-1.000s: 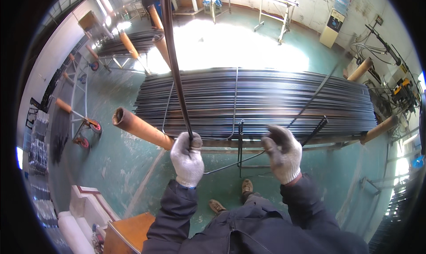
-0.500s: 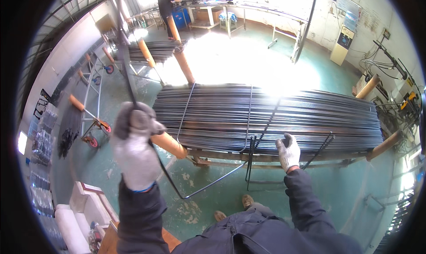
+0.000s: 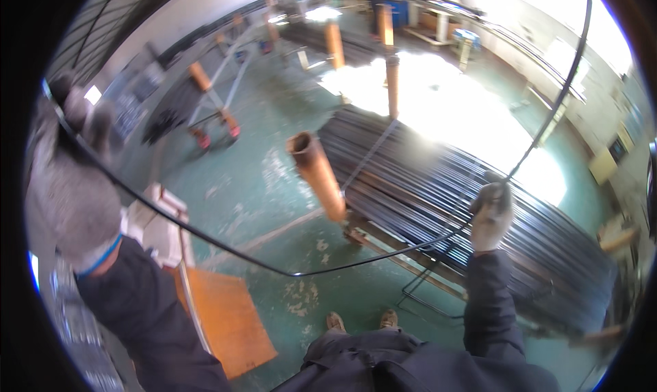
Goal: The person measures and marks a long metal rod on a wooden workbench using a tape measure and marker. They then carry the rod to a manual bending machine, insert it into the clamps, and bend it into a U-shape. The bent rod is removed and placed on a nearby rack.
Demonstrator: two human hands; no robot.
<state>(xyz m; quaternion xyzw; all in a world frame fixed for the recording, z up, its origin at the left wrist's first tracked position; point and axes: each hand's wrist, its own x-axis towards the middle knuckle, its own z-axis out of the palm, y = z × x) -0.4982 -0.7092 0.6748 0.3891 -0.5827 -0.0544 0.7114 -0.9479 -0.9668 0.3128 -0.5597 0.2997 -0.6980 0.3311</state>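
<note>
A long, thin black metal rod, bent into a wide U shape, stretches across the front of me. My left hand, in a greyish-white work glove, is raised at the far left and closed round one side of it. On the right, my gloved right hand grips the rod near its other bend, and from there that side rises to the upper right. Below and behind the right hand lies a broad layer of straight black rods on a low rack. The left fingers are blurred.
Rust-orange tube posts stand up from the rack's corners. Bent rods hang at its near edge. An orange board and a pale padded seat are at lower left. A wheeled trolley and a person are farther back.
My view has turned left. The left hand has moved out to the left with the rod. My right hand, open before, has closed on the rod's other side.
</note>
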